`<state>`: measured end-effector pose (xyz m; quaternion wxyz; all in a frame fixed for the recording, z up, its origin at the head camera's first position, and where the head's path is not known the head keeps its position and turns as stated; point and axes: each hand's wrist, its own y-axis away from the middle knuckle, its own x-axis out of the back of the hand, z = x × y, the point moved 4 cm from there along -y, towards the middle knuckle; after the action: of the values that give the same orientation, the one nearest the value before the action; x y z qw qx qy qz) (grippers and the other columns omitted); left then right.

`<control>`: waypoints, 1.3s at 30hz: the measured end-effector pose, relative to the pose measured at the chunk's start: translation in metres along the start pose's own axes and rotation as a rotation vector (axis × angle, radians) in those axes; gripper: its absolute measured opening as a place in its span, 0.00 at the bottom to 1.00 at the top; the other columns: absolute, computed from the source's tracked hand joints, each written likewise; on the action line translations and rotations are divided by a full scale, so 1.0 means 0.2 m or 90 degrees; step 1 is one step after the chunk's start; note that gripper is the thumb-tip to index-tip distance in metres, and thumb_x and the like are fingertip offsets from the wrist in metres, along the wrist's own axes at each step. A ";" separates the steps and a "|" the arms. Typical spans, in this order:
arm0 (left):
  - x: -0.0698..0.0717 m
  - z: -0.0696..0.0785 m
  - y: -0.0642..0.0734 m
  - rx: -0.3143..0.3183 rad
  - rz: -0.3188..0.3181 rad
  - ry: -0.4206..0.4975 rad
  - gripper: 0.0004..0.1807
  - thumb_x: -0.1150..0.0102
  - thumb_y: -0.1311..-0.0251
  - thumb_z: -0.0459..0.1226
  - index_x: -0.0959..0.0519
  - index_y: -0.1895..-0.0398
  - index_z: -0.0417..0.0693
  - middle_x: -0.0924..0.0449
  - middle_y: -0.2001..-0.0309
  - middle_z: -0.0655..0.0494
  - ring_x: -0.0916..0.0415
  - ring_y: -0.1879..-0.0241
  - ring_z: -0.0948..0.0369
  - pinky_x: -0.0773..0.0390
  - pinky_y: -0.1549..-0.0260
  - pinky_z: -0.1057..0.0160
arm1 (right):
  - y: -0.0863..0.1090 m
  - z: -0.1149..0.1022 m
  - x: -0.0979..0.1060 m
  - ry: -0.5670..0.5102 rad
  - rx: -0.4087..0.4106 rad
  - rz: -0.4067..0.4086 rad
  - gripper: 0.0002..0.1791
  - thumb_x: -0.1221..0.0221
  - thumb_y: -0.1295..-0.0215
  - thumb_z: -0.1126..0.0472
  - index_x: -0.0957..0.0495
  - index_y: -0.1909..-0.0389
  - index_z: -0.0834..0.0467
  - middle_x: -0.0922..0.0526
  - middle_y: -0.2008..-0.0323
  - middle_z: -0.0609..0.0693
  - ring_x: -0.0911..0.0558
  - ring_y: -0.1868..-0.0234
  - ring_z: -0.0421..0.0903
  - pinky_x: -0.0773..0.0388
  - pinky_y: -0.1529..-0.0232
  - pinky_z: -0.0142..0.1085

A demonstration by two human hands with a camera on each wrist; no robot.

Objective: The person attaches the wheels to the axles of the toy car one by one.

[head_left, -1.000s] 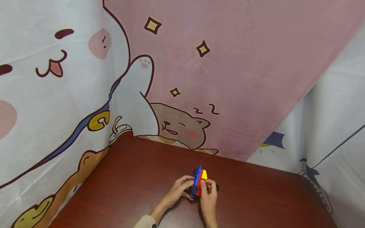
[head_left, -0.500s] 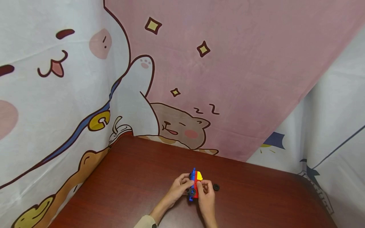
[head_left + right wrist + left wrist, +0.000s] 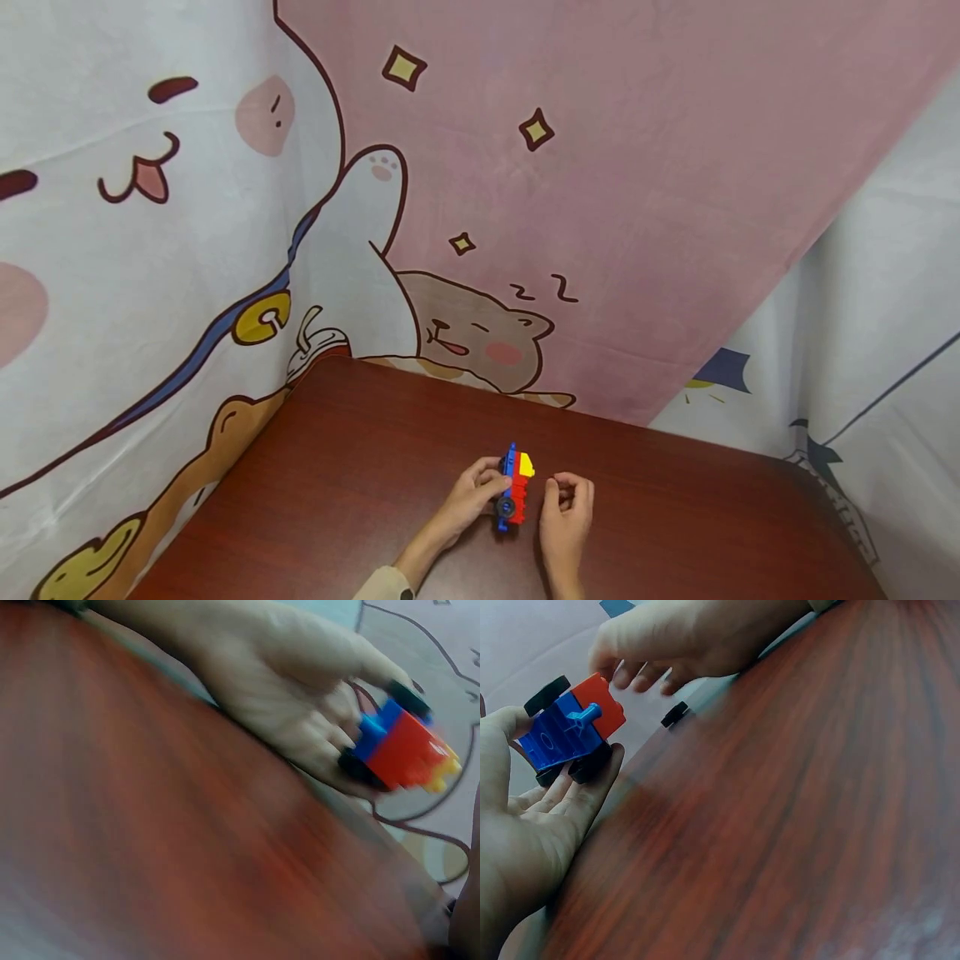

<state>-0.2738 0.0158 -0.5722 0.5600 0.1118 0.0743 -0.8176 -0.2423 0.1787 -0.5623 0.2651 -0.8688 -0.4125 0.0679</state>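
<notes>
A small toy car [image 3: 513, 492] of building bricks, with a blue base, red body, yellow front piece and black wheels, is tipped on its side. My left hand [image 3: 468, 497] holds it, thumb on one side and fingers under the other. In the left wrist view the car's blue underside [image 3: 559, 735] shows. Apart from the car, to its right, is my right hand [image 3: 566, 525], fingers loosely bent and nothing seen in them. A loose black wheel [image 3: 674, 714] lies on the table just past the right fingertips in the left wrist view; the right hand hides it in the head view.
The dark red-brown wooden table [image 3: 360, 467] spreads out under both hands. Behind it and at the sides hangs a printed cloth [image 3: 615, 208] with cartoon animals, meeting the table's edges.
My right hand has let go of the car and moved right, over to where the loose wheel showed. The left hand has shifted slightly left with the car and keeps holding it.
</notes>
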 end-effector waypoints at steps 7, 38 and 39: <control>0.00 0.00 0.00 -0.001 0.002 0.013 0.26 0.41 0.33 0.39 0.32 0.37 0.35 0.22 0.63 0.58 0.19 0.68 0.65 0.16 0.67 0.65 | -0.10 0.09 0.11 0.176 -0.026 0.059 0.16 0.42 0.53 0.76 0.26 0.60 0.64 0.29 0.58 0.63 0.34 0.55 0.58 0.41 0.55 0.47; 0.00 0.00 0.00 -0.007 -0.005 0.010 0.25 0.42 0.33 0.37 0.33 0.37 0.34 0.22 0.64 0.59 0.20 0.68 0.65 0.17 0.68 0.65 | -0.09 0.09 0.06 0.138 -0.023 -0.084 0.19 0.39 0.49 0.77 0.20 0.55 0.60 0.20 0.60 0.53 0.31 0.61 0.39 0.33 0.61 0.24; 0.00 -0.01 0.00 -0.007 -0.005 0.010 0.25 0.42 0.33 0.38 0.33 0.37 0.34 0.22 0.64 0.59 0.20 0.68 0.65 0.17 0.68 0.65 | -0.09 0.08 0.06 0.114 -0.005 -0.079 0.20 0.39 0.50 0.78 0.20 0.55 0.60 0.19 0.60 0.53 0.30 0.61 0.39 0.33 0.61 0.23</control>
<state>-0.2738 0.0164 -0.5733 0.5570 0.1149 0.0837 -0.8182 -0.2526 0.2047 -0.5656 0.3010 -0.8453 -0.4406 -0.0278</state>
